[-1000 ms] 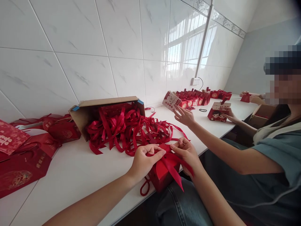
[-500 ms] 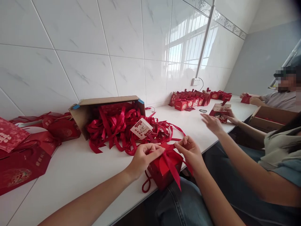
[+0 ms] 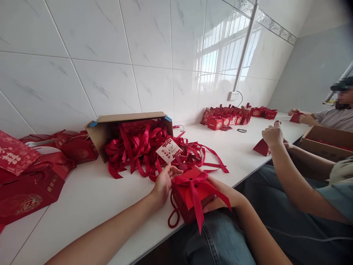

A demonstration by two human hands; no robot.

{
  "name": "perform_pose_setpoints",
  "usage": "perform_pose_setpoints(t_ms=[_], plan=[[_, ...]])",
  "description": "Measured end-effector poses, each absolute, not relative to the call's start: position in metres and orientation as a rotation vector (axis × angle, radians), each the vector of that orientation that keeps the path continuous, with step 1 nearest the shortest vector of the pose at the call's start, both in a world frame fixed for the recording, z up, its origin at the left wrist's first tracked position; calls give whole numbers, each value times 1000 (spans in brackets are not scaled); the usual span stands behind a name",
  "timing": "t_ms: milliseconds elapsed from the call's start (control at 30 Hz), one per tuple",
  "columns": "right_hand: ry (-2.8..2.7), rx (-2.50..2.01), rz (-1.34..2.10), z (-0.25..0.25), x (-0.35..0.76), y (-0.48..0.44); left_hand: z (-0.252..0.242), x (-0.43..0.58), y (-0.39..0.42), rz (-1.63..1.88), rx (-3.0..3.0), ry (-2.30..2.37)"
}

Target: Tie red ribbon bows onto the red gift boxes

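A small red gift box (image 3: 182, 200) stands at the table's front edge by my knee, a red ribbon bow (image 3: 192, 180) on its top. Its ribbon tails hang over the front and right side. My right hand (image 3: 224, 193) grips the box from the right, thumb low on the front and fingers behind. At the upper left corner is my left hand (image 3: 164, 184), fingers apart and partly curled, with nothing in it; whether it touches the box I cannot tell. A dark red twisted cord (image 3: 173, 218) loops down at the box's left side.
Behind the box, a cardboard carton (image 3: 95, 141) on its side spills red ribbons (image 3: 132, 147), with a printed card (image 3: 168, 150) on them. Red boxes (image 3: 33, 191) stand left, more (image 3: 220, 119) along the wall. At right, a co-worker's hand (image 3: 273, 136) is at another red box (image 3: 261, 148).
Both my hands have let go of the ribbon bow. The right moved down to grip the box's side; the left drew back to its corner. The co-worker's box has been tilted.
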State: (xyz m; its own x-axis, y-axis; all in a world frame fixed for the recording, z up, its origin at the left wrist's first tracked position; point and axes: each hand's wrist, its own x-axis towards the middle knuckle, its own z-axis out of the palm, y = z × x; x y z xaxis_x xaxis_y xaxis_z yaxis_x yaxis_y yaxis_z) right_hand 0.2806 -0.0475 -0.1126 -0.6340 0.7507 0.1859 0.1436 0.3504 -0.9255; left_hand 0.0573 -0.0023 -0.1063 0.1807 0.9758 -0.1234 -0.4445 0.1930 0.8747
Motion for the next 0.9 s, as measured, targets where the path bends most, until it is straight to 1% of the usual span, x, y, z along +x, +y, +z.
perform_pose_setpoints(t_ms=[133,267,367,433,467,633,733,800,900], plan=[[-2001,-947,1057,-111,289,-44,-117,55,2,1197,817,865],[-1591,-1223,803,-110,313,-19,-120,54,0,1210,892,873],[-1225,-1461,450,-110,328,11,-121,55,-2,1201,959,884],[-1196,-1625,253,-117,333,28,-121,55,-2,1196,990,893],[-1223,-1684,211,-123,333,33,-121,55,-2,1195,1003,898],[-1516,-1851,225,-158,324,38,-124,56,-3,1191,1081,940],[-1613,-1934,208,-166,323,36,-118,58,-5,1212,1189,975],[-1660,-1963,200,-165,325,36,-100,59,-10,1249,1283,994],[-1731,-1973,193,-163,331,38,-48,48,-29,1335,1491,1022]])
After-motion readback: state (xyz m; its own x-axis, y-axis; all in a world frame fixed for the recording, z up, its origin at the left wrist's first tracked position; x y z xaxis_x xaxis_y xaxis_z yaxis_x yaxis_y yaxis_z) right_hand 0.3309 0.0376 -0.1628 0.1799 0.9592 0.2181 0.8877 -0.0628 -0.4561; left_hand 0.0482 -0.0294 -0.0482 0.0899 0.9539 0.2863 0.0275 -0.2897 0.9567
